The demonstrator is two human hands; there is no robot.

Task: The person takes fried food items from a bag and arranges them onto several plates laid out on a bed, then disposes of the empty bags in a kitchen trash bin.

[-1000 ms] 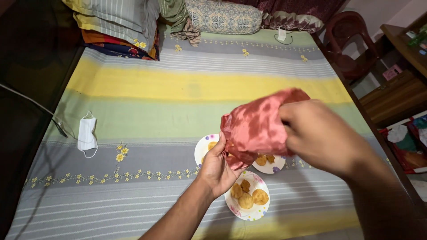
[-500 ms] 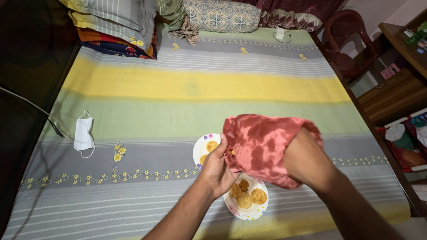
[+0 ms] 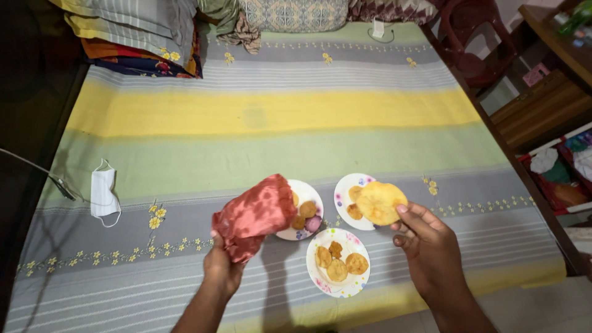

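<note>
The right hand [image 3: 431, 253] pinches a round yellow fried piece [image 3: 380, 202] over the plate [image 3: 343, 196] at 2 o'clock; the left hand [image 3: 222, 268] is closed around a red cloth [image 3: 253, 216]. Better to keep the piece flat and low above the plate on the bed [image 3: 277, 111].

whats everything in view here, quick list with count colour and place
satin cloth bag: 1, red-pink, held above the left plate
round flat fried bread: 1, golden yellow, held over the right plate
plates: 3, white with floral rims, near edge of the bed, holding small fried pieces
face mask: 1, white, left side of the bed
bedsheet: 1, grey, yellow and green stripes
pillows: several, patterned, far end
chair: 1, dark red, beside the bed
left hand: grips the bag
right hand: holds the bread
</note>
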